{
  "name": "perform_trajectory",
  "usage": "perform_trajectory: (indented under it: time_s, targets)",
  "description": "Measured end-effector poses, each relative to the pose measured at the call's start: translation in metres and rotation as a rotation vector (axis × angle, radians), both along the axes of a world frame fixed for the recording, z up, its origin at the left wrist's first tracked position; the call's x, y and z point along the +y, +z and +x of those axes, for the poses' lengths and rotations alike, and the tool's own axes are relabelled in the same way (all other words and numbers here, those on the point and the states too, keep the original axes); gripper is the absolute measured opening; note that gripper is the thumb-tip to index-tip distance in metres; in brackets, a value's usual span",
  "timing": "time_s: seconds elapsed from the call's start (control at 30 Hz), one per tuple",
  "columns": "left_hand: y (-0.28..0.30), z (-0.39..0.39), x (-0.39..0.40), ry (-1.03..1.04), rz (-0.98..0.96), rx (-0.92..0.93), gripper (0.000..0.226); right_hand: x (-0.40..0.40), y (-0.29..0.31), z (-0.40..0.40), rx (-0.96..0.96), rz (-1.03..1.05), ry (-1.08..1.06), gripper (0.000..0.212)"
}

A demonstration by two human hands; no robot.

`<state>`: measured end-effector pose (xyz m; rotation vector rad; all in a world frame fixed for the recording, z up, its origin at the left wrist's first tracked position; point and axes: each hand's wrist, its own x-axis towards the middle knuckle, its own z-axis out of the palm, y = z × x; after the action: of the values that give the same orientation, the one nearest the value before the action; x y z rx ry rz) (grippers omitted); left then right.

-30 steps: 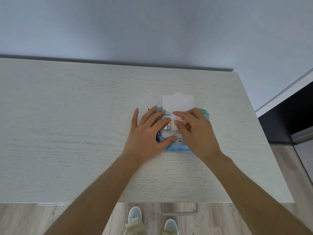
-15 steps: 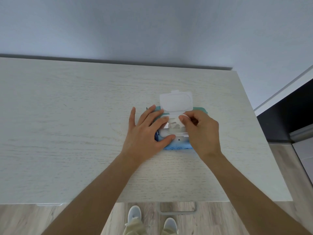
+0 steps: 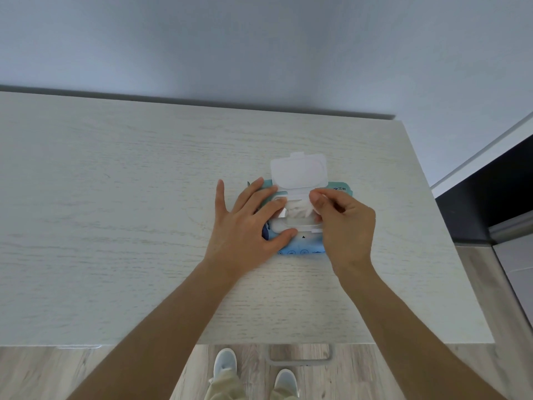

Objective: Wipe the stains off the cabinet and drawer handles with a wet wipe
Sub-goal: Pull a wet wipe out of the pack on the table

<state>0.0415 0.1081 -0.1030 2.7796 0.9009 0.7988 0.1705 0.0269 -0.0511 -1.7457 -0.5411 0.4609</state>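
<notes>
A blue pack of wet wipes (image 3: pixel 302 249) lies on the pale wood cabinet top (image 3: pixel 115 226), right of centre. Its white lid (image 3: pixel 298 170) stands flipped open toward the wall. My left hand (image 3: pixel 248 223) presses flat on the pack's left half, fingers straight. My right hand (image 3: pixel 343 223) pinches the white wet wipe (image 3: pixel 298 210) that bulges out of the opening, thumb and fingertips closed on its right edge. A grey drawer handle (image 3: pixel 300 357) juts out below the cabinet's front edge.
The wall runs along the back of the cabinet top. A dark unit (image 3: pixel 490 203) stands to the right of it. Wood floor and my two pale shoes (image 3: pixel 225 363) show below the front edge. A second handle (image 3: pixel 78 346) peeks out at the lower left.
My right hand has gone from lying on the opening to pinching the wipe and lifting it a little out of the pack. My left hand has stayed pressed on the pack.
</notes>
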Motion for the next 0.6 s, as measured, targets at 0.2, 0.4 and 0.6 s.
perform_trajectory:
  time_s: [0.2, 0.4, 0.6]
  targets:
    - [-0.0011, 0.0004, 0.0004, 0.006, 0.015, 0.006, 0.057, -0.0005, 0.0059, -0.0005, 0.135, 0.117, -0.093, 0.010]
    - [0.0007, 0.0009, -0.0007, -0.001, 0.028, 0.001, 0.056, -0.0044, 0.0046, 0.0052, -0.771, -0.241, 0.251, 0.015]
    - [0.0021, 0.0009, -0.0006, 0.005, 0.030, 0.007, 0.056, -0.0071, 0.0038, 0.0082, -0.762, -0.290, 0.442, 0.017]
